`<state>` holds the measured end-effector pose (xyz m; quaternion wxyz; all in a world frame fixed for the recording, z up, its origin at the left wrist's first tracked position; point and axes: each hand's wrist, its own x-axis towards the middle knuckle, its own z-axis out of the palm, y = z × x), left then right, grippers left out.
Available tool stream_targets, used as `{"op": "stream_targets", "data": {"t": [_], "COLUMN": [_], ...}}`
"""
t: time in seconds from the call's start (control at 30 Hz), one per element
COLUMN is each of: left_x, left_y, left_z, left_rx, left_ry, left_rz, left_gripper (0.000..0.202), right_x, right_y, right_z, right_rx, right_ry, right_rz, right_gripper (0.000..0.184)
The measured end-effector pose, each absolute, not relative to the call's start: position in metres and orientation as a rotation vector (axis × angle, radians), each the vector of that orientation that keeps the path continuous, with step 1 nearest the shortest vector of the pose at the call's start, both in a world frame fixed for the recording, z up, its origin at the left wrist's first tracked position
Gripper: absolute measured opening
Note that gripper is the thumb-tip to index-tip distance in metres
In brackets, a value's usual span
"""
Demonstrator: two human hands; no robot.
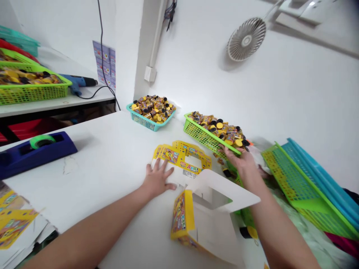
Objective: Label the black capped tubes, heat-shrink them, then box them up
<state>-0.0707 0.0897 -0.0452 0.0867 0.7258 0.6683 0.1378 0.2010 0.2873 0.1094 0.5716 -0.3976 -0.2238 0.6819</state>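
Observation:
My left hand [158, 178] lies spread on the white table, its fingertips at the near edge of some flat yellow printed cartons [169, 154] with window cut-outs. Farther right, my right hand [238, 158] grips the near right end of a green basket [200, 133], which is tilted and full of small yellow-and-black tubs [220, 126]. Between my forearms stands a folded-up yellow carton [182, 216], its white windowed flap raised and its white inside showing. Part of another green basket and a few tubs show under my right hand, partly hidden.
A turquoise basket [148, 121] of similar tubs stands at the back. At left are a blue tape dispenser [56, 151] and a stack of printed sheets [17, 224]. Stacked baskets [305, 179] lean at right. A fan [246, 39] hangs above; another tub-filled basket [33, 93] sits far left.

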Motion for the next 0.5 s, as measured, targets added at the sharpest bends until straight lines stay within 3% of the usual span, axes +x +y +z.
{"op": "stream_targets", "data": {"t": [0.07,0.27,0.4,0.5], "left_x": [-0.071,-0.074,-0.088,-0.103], "left_y": [0.092,0.124,0.174,0.209], "left_z": [-0.047,-0.039,-0.006,0.03], "left_rx": [2.1,2.026,1.825,1.535], "left_ry": [1.938,1.723,1.585,1.455], "left_rz": [0.434,0.621,0.801,1.01], "left_gripper": [0.081,0.069,0.06,0.064], "right_x": [0.207,0.222,0.225,0.226], "right_y": [0.273,0.233,0.219,0.216], "right_z": [0.11,0.106,0.099,0.092], "right_rx": [-0.972,-1.012,-1.018,-1.012], "right_ry": [-0.461,-0.383,-0.388,-0.447], "right_rz": [1.616,1.651,1.669,1.69], "right_gripper": [0.063,0.066,0.066,0.06]}}
